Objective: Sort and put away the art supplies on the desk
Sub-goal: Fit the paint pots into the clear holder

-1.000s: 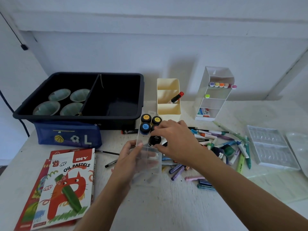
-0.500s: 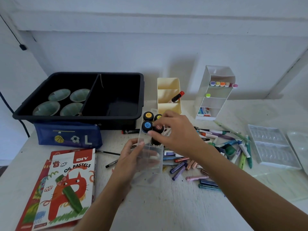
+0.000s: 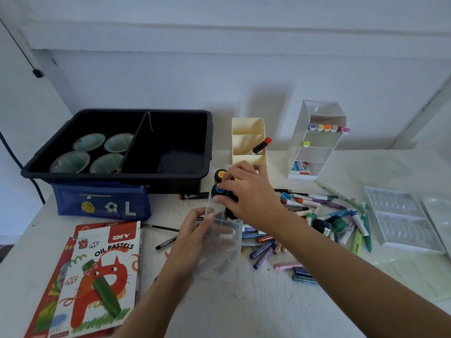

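Left hand point(image 3: 195, 236) grips the clear box point(image 3: 220, 254), thumb on its left wall, fingers wrapped underneath. Right hand point(image 3: 249, 193) sits over the box's far end, fingers bent down onto the paint jars point(image 3: 220, 173) packed there. Is it pinching one? Can't tell. Right of the box lies a loose heap of pens and pastels point(image 3: 307, 202). Left of the box, the oil pastels pack point(image 3: 97, 276) lies flat, and the black tray point(image 3: 117, 177) sits beyond.

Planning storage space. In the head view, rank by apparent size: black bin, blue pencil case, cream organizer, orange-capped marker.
1. black bin
2. blue pencil case
3. cream organizer
4. orange-capped marker
The pencil case lies nearer the camera, so its lead over the organizer is unsure.
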